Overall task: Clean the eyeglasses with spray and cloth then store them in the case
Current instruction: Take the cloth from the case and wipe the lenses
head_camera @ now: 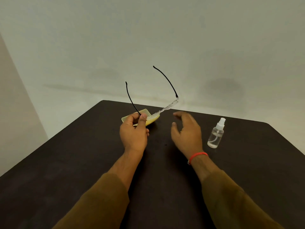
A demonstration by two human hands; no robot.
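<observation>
My left hand (134,131) grips the eyeglasses (166,108) at the left end of their clear front, above the table. Both thin black temples are unfolded and stick up and away from me. My right hand (186,131) hovers open just right of the glasses, fingers spread, touching nothing. A small clear spray bottle (216,133) with a white nozzle stands upright to the right of that hand. Behind my left hand lies a pale yellow open case (145,111), with something yellow, perhaps the cloth (152,120), partly hidden by my fingers.
The dark table (82,162) ends at a far edge just beyond the case, with a pale wall behind. My brown sleeves cover both forearms, and a red band circles my right wrist.
</observation>
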